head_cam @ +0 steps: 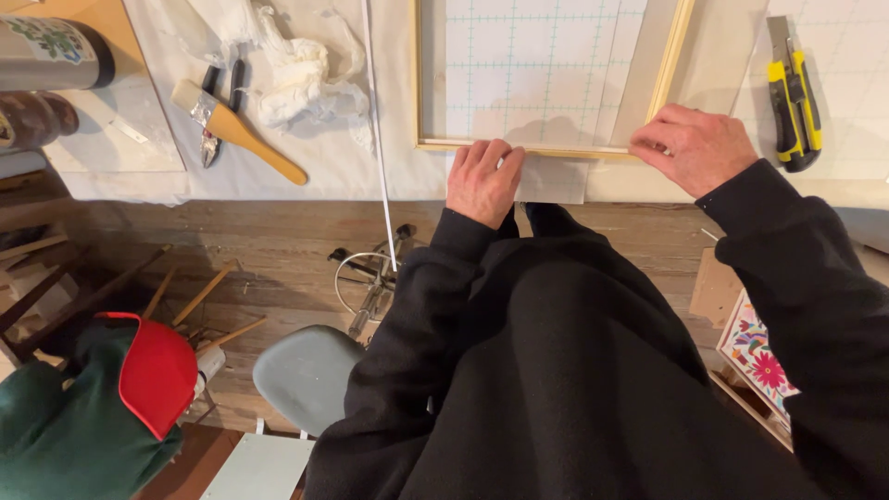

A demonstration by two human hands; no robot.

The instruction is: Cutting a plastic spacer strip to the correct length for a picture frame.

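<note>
Hands on lower rail of wooden frame (pixel 546 148), centre top of frame, lying on table (pixel 352 167). Left hand (pixel 483 181) curled, knuckles up, pressing white sheet (pixel 552 181) at rail edge. Right hand (pixel 693 146) pinching rail's right end. Yellow utility knife (pixel 794 97) upper right. Brush (pixel 236 130), white rag (pixel 296 69) upper left. Cylindrical container with floral label (pixel 51 51) far upper left; contents hidden.

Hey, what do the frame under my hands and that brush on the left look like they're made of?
The frame looks like pale unfinished wood: light, matte, thin straight strips. The left hand and right hand press on its bottom edge. The brush seems to have a varnished wooden handle, warm orange-brown with a slight sheen, a shiny metal band and pale bristles.
</note>
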